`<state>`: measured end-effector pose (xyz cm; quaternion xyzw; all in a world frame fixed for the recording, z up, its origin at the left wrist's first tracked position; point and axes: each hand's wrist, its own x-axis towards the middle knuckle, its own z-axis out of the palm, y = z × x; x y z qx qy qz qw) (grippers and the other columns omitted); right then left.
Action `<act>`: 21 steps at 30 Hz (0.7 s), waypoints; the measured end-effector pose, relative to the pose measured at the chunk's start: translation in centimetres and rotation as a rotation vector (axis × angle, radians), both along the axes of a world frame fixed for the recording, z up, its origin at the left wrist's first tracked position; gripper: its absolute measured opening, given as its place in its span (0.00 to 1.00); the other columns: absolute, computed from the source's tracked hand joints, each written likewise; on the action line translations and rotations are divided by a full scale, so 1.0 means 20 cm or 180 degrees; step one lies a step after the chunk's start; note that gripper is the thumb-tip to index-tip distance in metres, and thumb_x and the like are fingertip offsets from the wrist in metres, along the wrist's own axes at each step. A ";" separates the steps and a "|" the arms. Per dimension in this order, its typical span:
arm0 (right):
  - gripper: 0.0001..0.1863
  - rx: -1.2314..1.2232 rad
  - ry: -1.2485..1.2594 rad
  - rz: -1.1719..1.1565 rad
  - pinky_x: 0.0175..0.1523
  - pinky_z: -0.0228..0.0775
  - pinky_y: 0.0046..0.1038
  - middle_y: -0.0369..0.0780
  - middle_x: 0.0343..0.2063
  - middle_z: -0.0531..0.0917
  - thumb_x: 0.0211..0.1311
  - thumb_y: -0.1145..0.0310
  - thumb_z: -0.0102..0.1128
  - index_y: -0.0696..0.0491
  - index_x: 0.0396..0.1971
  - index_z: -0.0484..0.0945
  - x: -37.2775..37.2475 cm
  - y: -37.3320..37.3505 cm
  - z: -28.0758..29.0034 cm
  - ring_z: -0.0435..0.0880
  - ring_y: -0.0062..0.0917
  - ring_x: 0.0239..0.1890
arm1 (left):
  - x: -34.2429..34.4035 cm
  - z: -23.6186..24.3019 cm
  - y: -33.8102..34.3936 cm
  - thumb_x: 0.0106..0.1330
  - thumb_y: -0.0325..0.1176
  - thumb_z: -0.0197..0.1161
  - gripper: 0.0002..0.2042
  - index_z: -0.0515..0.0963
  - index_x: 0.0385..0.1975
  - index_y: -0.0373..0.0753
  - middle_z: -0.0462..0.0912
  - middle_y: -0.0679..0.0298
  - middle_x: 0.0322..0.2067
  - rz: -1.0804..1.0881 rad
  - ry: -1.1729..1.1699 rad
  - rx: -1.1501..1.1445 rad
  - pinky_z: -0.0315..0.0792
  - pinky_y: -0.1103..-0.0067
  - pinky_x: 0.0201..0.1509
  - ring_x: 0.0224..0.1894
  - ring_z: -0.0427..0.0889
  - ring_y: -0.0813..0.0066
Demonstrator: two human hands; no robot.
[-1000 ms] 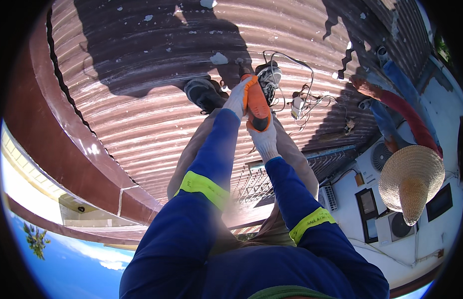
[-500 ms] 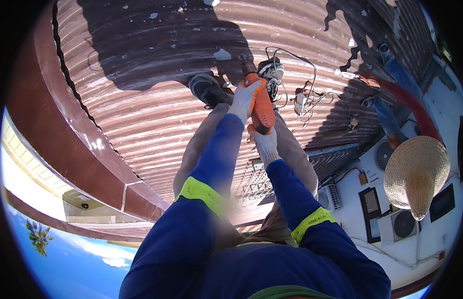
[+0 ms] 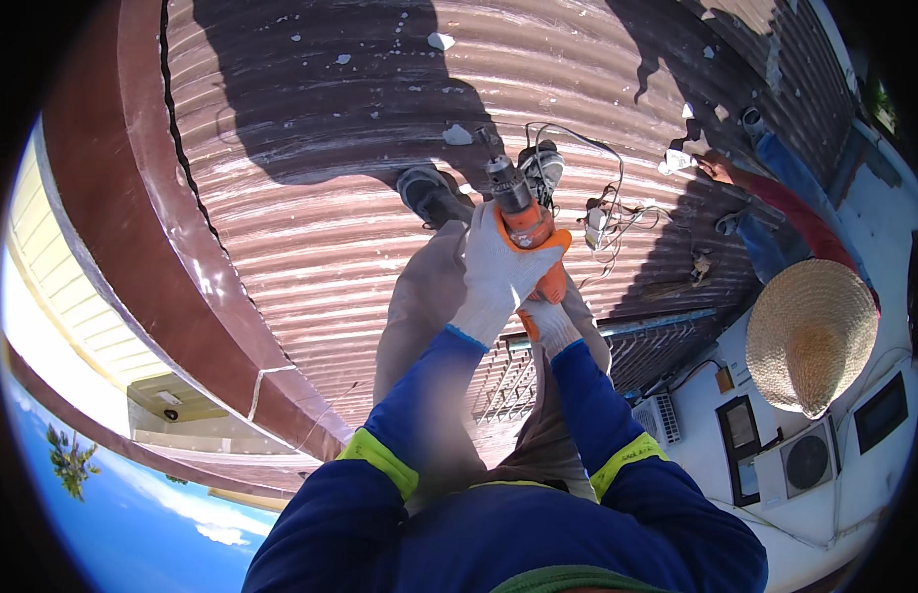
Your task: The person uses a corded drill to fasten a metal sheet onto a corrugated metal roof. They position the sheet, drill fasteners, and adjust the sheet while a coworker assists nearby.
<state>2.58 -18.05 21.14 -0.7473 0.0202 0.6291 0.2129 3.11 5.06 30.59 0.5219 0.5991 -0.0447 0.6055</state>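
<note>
An orange power drill [image 3: 527, 228] with a dark metal chuck is in both my hands, its front end angled up and away from me over the roof. My left hand [image 3: 502, 272], in a white glove with orange-coated fingers, wraps round the drill's body just behind the chuck. Lower down, my right hand [image 3: 552, 324], gloved alike, closes on the rear part; much of its grip is hidden behind the left hand. The chuck hangs in front of my shoes [image 3: 431, 196], clear of the brown corrugated metal roof [image 3: 321, 232].
A tangled grey cable with a white plug block [image 3: 596, 223] lies right of my feet. Farther right, a co-worker in a straw hat [image 3: 813, 331] holds a white object [image 3: 676, 162] near the roof. Pale flakes [image 3: 457, 134] dot the sheet. A brown roof edge [image 3: 103, 198] runs along the left.
The drill has come up and closer to me, its chuck now in plain view. Both my hands moved with it, still gripping. The co-worker's hand shifted slightly along the roof.
</note>
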 end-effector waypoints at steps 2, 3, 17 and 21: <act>0.25 -0.0029 0.0012 0.0457 0.48 0.75 0.29 0.41 0.49 0.83 0.61 0.70 0.66 0.57 0.59 0.75 0.02 -0.03 0.00 0.83 0.27 0.45 | -0.01 -0.04 -0.03 0.47 0.46 0.84 0.34 0.75 0.51 0.39 0.82 0.56 0.45 0.0153 -0.0113 -0.0055 0.81 0.65 0.51 0.46 0.87 0.60; 0.25 -0.0042 0.0018 0.0653 0.49 0.75 0.29 0.41 0.50 0.83 0.62 0.69 0.66 0.57 0.59 0.74 0.02 -0.06 0.00 0.82 0.28 0.46 | -0.01 -0.07 -0.05 0.47 0.47 0.84 0.34 0.75 0.51 0.40 0.82 0.56 0.44 0.0309 -0.0199 -0.0185 0.81 0.65 0.51 0.45 0.87 0.60; 0.24 0.0039 -0.0114 0.2516 0.59 0.74 0.30 0.42 0.60 0.81 0.75 0.61 0.56 0.54 0.65 0.72 -0.02 -0.27 0.06 0.81 0.32 0.56 | 0.11 -0.20 -0.13 0.50 0.53 0.79 0.30 0.77 0.46 0.41 0.85 0.57 0.41 -0.0418 -0.0306 -0.0375 0.82 0.64 0.48 0.41 0.88 0.57; 0.24 -0.0023 0.0037 0.2447 0.61 0.74 0.30 0.43 0.63 0.80 0.78 0.61 0.54 0.54 0.67 0.70 -0.01 -0.26 0.08 0.81 0.32 0.59 | 0.10 -0.23 -0.12 0.50 0.52 0.79 0.29 0.77 0.46 0.41 0.85 0.56 0.40 -0.0201 -0.0384 -0.0457 0.81 0.63 0.48 0.42 0.88 0.56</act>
